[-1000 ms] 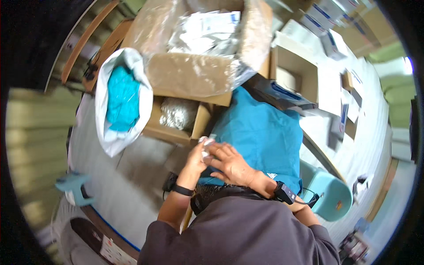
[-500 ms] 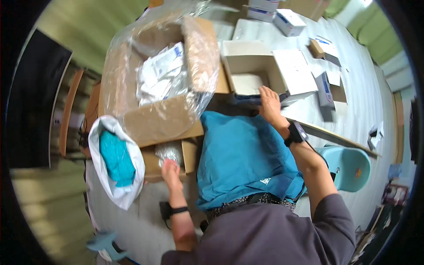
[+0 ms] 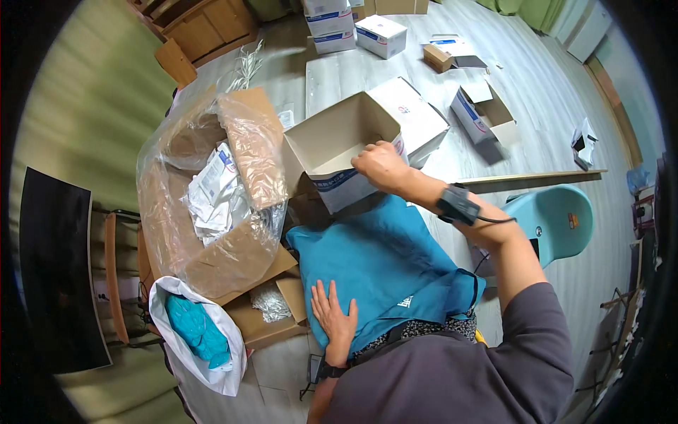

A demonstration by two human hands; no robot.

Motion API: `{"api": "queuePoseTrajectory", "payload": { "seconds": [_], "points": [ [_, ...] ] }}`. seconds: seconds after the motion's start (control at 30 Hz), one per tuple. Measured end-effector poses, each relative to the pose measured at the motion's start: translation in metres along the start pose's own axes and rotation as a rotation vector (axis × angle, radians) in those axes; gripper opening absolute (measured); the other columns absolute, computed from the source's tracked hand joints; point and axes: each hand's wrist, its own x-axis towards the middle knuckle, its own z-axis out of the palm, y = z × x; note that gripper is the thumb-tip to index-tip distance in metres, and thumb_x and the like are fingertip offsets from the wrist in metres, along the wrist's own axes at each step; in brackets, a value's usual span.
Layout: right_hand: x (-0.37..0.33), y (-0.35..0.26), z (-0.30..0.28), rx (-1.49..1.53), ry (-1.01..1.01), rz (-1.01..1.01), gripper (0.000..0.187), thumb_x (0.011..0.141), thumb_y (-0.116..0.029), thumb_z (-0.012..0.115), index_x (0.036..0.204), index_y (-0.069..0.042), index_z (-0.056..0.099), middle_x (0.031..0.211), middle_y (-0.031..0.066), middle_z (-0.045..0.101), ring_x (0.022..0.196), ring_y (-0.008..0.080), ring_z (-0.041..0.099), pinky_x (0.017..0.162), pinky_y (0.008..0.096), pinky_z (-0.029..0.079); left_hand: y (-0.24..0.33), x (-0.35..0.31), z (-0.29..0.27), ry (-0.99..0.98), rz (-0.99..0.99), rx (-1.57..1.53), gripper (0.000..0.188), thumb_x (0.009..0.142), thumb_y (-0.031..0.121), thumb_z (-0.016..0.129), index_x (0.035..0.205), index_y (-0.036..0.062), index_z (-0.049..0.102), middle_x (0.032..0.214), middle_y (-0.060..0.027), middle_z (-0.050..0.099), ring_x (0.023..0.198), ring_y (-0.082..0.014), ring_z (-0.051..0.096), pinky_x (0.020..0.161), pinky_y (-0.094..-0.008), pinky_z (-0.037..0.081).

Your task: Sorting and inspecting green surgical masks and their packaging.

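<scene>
My right hand (image 3: 381,164), fingers curled, is closed over the near right rim of an open white-and-blue carton (image 3: 340,185). The carton tilts toward my lap, and its beige inside shows nothing in it. On the teal apron (image 3: 381,247) over my lap, my left hand (image 3: 333,315) lies flat with the fingers spread. Beside that hand stands a small brown box (image 3: 289,290) holding a bundle of thin whitish strands (image 3: 270,302). Farther left, a large brown box (image 3: 233,251) lined with clear plastic contains white-and-blue packets (image 3: 215,187).
At the lower left stands a white sack (image 3: 233,374) with teal bundles (image 3: 198,332). A closed white box (image 3: 406,113) adjoins the carton. Stacked white-and-blue boxes (image 3: 330,28) and an opened box (image 3: 487,116) lie farther off. To the right is a light-blue plastic stool (image 3: 565,222).
My left hand has left the small brown box and come down on the apron. My right hand has closed on the carton's rim, and the carton has tilted toward me. The view has shifted.
</scene>
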Motion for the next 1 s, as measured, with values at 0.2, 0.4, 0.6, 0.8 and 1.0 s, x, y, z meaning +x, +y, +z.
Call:
{"api": "queuePoseTrajectory", "payload": {
  "seconds": [0.2, 0.4, 0.6, 0.8, 1.0],
  "points": [
    [-0.061, 0.009, -0.105, 0.001, 0.253, 0.081, 0.020, 0.065, -0.004, 0.062, 0.083, -0.011, 0.060, 0.079, 0.0062, 0.063, 0.080, 0.0267, 0.062, 0.069, 0.0380, 0.048, -0.004, -0.006, -0.001, 0.015, -0.029, 0.039, 0.070, 0.078, 0.022, 0.069, 0.139, 0.0045, 0.040, 0.151, -0.0203, 0.026, 0.141, -0.0385, 0.020, 0.113, -0.0514, 0.018],
    [-0.111, 0.050, -0.171, -0.154, 0.509, 0.195, 0.018, 0.070, 0.003, 0.057, 0.084, -0.008, 0.061, 0.080, 0.0091, 0.064, 0.078, 0.0285, 0.063, 0.067, 0.0370, 0.050, 0.001, 0.003, -0.002, 0.035, 0.012, 0.027, 0.069, 0.078, 0.023, 0.069, 0.139, 0.0058, 0.041, 0.150, -0.0187, 0.028, 0.140, -0.0374, 0.023, 0.113, -0.0503, 0.019],
    [-0.142, 0.089, -0.184, -0.280, 0.531, 0.411, 0.018, 0.082, -0.004, 0.061, 0.099, -0.011, 0.063, 0.092, 0.0081, 0.067, 0.084, 0.0291, 0.065, 0.069, 0.0346, 0.052, -0.003, -0.003, 0.002, 0.072, -0.014, 0.028, 0.069, 0.078, 0.023, 0.069, 0.139, 0.0068, 0.041, 0.151, -0.0179, 0.028, 0.140, -0.0366, 0.023, 0.112, -0.0503, 0.020],
    [-0.179, 0.154, -0.182, -0.416, 0.536, 0.550, 0.019, 0.088, -0.015, 0.061, 0.107, -0.014, 0.062, 0.093, 0.0093, 0.068, 0.082, 0.0301, 0.066, 0.065, 0.0353, 0.051, -0.001, -0.003, 0.000, 0.071, -0.029, 0.018, 0.068, 0.078, 0.025, 0.069, 0.139, 0.0091, 0.042, 0.150, -0.0168, 0.030, 0.140, -0.0350, 0.024, 0.112, -0.0507, 0.020],
    [-0.187, 0.206, -0.161, -0.522, 0.412, 0.697, 0.019, 0.086, -0.014, 0.062, 0.105, -0.017, 0.061, 0.091, 0.0070, 0.069, 0.080, 0.0302, 0.067, 0.066, 0.0397, 0.052, -0.002, -0.004, 0.000, 0.077, -0.025, 0.034, 0.069, 0.077, 0.025, 0.069, 0.139, 0.0094, 0.042, 0.150, -0.0166, 0.030, 0.140, -0.0350, 0.024, 0.112, -0.0507, 0.020]
  ]
}}
